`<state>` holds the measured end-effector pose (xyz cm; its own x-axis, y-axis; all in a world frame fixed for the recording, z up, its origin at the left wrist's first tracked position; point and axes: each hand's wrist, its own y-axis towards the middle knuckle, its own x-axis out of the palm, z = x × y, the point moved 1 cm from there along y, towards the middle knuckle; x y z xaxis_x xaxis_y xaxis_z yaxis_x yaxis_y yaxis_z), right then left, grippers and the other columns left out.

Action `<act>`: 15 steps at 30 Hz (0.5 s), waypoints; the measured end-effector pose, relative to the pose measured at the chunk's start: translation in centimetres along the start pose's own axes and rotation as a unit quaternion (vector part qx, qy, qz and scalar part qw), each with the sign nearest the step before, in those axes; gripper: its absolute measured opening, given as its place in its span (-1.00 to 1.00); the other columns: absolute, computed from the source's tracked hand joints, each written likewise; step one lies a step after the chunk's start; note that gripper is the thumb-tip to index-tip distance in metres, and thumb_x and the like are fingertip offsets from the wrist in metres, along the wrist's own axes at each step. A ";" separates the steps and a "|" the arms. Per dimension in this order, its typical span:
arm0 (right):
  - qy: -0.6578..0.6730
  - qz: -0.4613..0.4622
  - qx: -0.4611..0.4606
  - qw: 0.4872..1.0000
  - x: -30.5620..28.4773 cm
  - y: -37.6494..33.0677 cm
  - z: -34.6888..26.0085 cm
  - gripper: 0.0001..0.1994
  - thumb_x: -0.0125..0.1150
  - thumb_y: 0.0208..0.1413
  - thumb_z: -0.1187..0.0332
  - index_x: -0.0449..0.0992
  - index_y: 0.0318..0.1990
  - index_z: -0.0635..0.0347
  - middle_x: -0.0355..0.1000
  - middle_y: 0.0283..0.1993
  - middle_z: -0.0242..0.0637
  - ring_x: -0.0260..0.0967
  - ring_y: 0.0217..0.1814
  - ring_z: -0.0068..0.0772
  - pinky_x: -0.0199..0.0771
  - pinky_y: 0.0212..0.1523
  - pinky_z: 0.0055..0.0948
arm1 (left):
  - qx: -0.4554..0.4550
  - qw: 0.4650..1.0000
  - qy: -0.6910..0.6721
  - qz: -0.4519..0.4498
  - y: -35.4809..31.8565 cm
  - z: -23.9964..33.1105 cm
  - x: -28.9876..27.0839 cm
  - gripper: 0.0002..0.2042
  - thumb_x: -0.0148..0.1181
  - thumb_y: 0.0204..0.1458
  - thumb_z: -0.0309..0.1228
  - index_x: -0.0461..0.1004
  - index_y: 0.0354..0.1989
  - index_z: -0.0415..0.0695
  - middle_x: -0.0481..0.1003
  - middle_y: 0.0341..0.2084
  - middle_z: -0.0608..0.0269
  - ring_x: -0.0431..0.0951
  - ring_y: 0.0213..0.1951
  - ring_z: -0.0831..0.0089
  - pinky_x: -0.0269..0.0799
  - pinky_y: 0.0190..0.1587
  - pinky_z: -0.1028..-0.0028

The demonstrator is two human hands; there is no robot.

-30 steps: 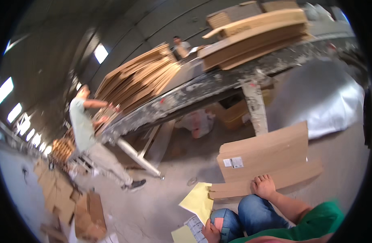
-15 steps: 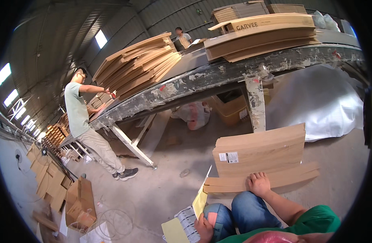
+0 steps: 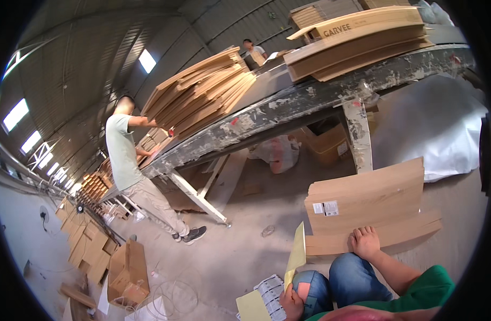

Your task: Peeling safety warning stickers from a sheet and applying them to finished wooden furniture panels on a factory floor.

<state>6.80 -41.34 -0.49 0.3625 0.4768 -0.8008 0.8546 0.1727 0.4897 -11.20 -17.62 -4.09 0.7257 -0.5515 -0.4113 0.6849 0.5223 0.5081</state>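
Observation:
My left hand (image 3: 292, 305) is closed on the lower end of a thin yellow sheet (image 3: 295, 251), which stands up at a slant beside my left knee. My right hand (image 3: 365, 243) lies on the near flap of a stack of flattened cardboard cartons (image 3: 368, 200), fingers stretched over the board. The cartons' large panel leans up beyond that hand, with white printed labels (image 3: 325, 208) on its left part. On the floor by my left hand are printed label sheets (image 3: 271, 294) and another yellow sheet (image 3: 252, 306).
A long, paint-stained table (image 3: 288, 104) crosses ahead, bearing stacked cardboard (image 3: 202, 88). A co-worker (image 3: 125, 150) stands at its left part, hands by the boards. Silvery wrapping (image 3: 432, 128) bulges at the right. An open carton (image 3: 129, 273) and loose strapping (image 3: 173, 294) lie at lower left.
My view has swung left, so everything sits farther right in the picture. The yellow sheet in my left hand has turned and shows more of its face. My right hand stays on the cardboard.

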 end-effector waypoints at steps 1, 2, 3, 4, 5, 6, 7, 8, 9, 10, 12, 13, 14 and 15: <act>0.006 0.022 -0.017 1.000 0.0 0.0 0.0 -0.75 0.05 -0.05 0.24 0.48 -0.31 0.23 0.44 -0.29 -0.17 0.31 -0.15 -0.17 0.20 -0.01 -0.25 | -0.001 1.000 0.001 -0.004 0.2 0.1 0.0 -0.74 -0.09 0.06 -0.44 0.43 -0.13 -0.25 0.44 -0.40 -0.11 0.41 -0.30 -0.05 0.29 -0.18 0.16; 0.013 0.019 -0.013 1.000 0.0 0.0 0.0 -0.75 0.05 -0.05 0.24 0.48 -0.32 0.23 0.44 -0.30 -0.17 0.31 -0.16 -0.16 0.21 -0.01 -0.24 | -0.026 0.999 0.002 -0.026 0.3 0.1 0.0 -0.74 -0.09 0.05 -0.44 0.44 -0.14 -0.25 0.44 -0.41 -0.10 0.41 -0.30 -0.05 0.29 -0.18 0.17; 0.017 0.018 -0.013 1.000 0.0 -0.1 -0.1 -0.75 0.06 -0.06 0.24 0.48 -0.32 0.23 0.44 -0.30 -0.17 0.32 -0.17 -0.16 0.22 -0.02 -0.24 | -0.050 0.998 0.000 -0.044 0.3 0.0 0.0 -0.75 -0.08 0.05 -0.44 0.44 -0.15 -0.26 0.45 -0.41 -0.10 0.42 -0.31 -0.04 0.29 -0.17 0.17; 0.013 0.019 -0.017 1.000 0.0 -0.1 0.0 -0.75 0.06 -0.06 0.24 0.48 -0.32 0.23 0.44 -0.30 -0.17 0.32 -0.17 -0.16 0.22 -0.02 -0.24 | -0.051 0.998 -0.005 -0.041 0.3 -0.1 0.0 -0.75 -0.08 0.05 -0.44 0.44 -0.15 -0.26 0.45 -0.41 -0.10 0.42 -0.31 -0.04 0.29 -0.17 0.17; 0.013 0.023 -0.020 0.999 0.1 -0.2 -0.1 -0.75 0.06 -0.06 0.24 0.48 -0.32 0.23 0.44 -0.31 -0.16 0.32 -0.17 -0.16 0.23 -0.03 -0.24 | -0.024 0.999 0.008 -0.034 0.3 -0.3 -0.1 -0.75 -0.09 0.06 -0.45 0.45 -0.16 -0.26 0.45 -0.42 -0.10 0.42 -0.31 -0.03 0.29 -0.19 0.18; 0.017 0.036 -0.020 0.999 0.1 -0.2 0.0 -0.75 0.06 -0.06 0.25 0.48 -0.32 0.23 0.44 -0.31 -0.16 0.33 -0.18 -0.16 0.24 -0.04 -0.24 | 0.004 0.999 0.021 -0.029 0.3 -0.4 -0.1 -0.75 -0.09 0.06 -0.45 0.45 -0.16 -0.26 0.45 -0.43 -0.10 0.43 -0.31 -0.03 0.30 -0.20 0.19; 0.011 0.026 -0.021 0.999 0.2 -0.2 -0.1 -0.75 0.06 -0.06 0.25 0.48 -0.32 0.23 0.44 -0.31 -0.16 0.33 -0.18 -0.16 0.24 -0.04 -0.24 | 0.003 0.999 0.020 -0.031 0.2 -0.7 -0.2 -0.75 -0.09 0.06 -0.45 0.45 -0.16 -0.26 0.45 -0.43 -0.10 0.43 -0.31 -0.03 0.30 -0.20 0.19; 0.011 0.037 -0.025 0.999 0.2 -0.1 -0.1 -0.76 0.06 -0.06 0.25 0.48 -0.32 0.22 0.44 -0.31 -0.16 0.33 -0.19 -0.16 0.24 -0.05 -0.23 | 0.012 0.998 0.048 -0.026 0.1 -1.1 -0.1 -0.75 -0.09 0.06 -0.43 0.45 -0.17 -0.26 0.46 -0.43 -0.10 0.43 -0.32 -0.02 0.32 -0.22 0.20; 0.010 0.048 -0.030 0.998 0.1 0.0 -0.1 -0.76 0.06 -0.06 0.25 0.48 -0.33 0.22 0.44 -0.31 -0.16 0.33 -0.20 -0.16 0.25 -0.06 -0.23 | 0.021 0.997 0.075 -0.020 -0.1 -1.5 0.1 -0.74 -0.09 0.06 -0.41 0.46 -0.17 -0.26 0.46 -0.44 -0.10 0.44 -0.34 -0.02 0.33 -0.25 0.21; 0.006 0.048 -0.032 0.998 0.1 0.0 -0.2 -0.76 0.06 -0.06 0.25 0.48 -0.33 0.22 0.44 -0.31 -0.16 0.33 -0.20 -0.16 0.25 -0.06 -0.23 | 0.019 0.997 0.071 -0.019 -0.3 -2.0 0.2 -0.74 -0.09 0.06 -0.41 0.46 -0.17 -0.26 0.46 -0.44 -0.10 0.44 -0.34 -0.02 0.33 -0.25 0.21; -0.002 0.042 -0.033 0.999 0.0 0.2 -0.3 -0.77 0.07 -0.06 0.25 0.47 -0.34 0.22 0.44 -0.32 -0.15 0.33 -0.20 -0.16 0.25 -0.06 -0.23 | -0.011 0.999 0.036 -0.003 -0.5 -3.3 0.6 -0.73 -0.06 0.07 -0.36 0.46 -0.16 -0.24 0.46 -0.45 -0.08 0.45 -0.39 0.01 0.35 -0.32 0.23; 0.007 0.009 -0.021 1.000 -0.1 0.2 -0.3 -0.79 0.08 -0.06 0.26 0.47 -0.36 0.21 0.44 -0.34 -0.16 0.33 -0.21 -0.15 0.25 -0.07 -0.23 | 0.039 0.998 0.031 0.029 -0.2 -3.8 1.1 -0.72 -0.06 0.09 -0.31 0.46 -0.17 -0.22 0.46 -0.46 -0.07 0.46 -0.41 0.07 0.35 -0.36 0.26; 0.004 0.031 -0.042 0.999 -0.3 0.3 -0.4 -0.79 0.08 -0.06 0.26 0.47 -0.36 0.21 0.44 -0.34 -0.16 0.33 -0.21 -0.15 0.25 -0.07 -0.23 | 0.044 0.998 0.025 0.037 -0.1 -4.3 1.3 -0.72 -0.06 0.09 -0.31 0.46 -0.17 -0.22 0.46 -0.46 -0.07 0.46 -0.41 0.07 0.35 -0.36 0.26; -0.005 0.039 -0.045 0.998 -0.4 0.3 -0.5 -0.80 0.08 -0.06 0.27 0.46 -0.37 0.21 0.43 -0.35 -0.17 0.33 -0.21 -0.15 0.25 -0.08 -0.23 | 0.045 0.998 0.005 0.033 0.0 -4.6 1.5 -0.72 -0.07 0.10 -0.29 0.47 -0.19 -0.22 0.47 -0.46 -0.06 0.47 -0.41 0.12 0.35 -0.36 0.27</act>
<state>6.75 -41.06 0.15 0.4302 0.4835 -0.7624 0.7875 0.2119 0.5788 -9.77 -15.46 -8.18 0.7695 -0.5118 -0.3819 0.6277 0.4959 0.6001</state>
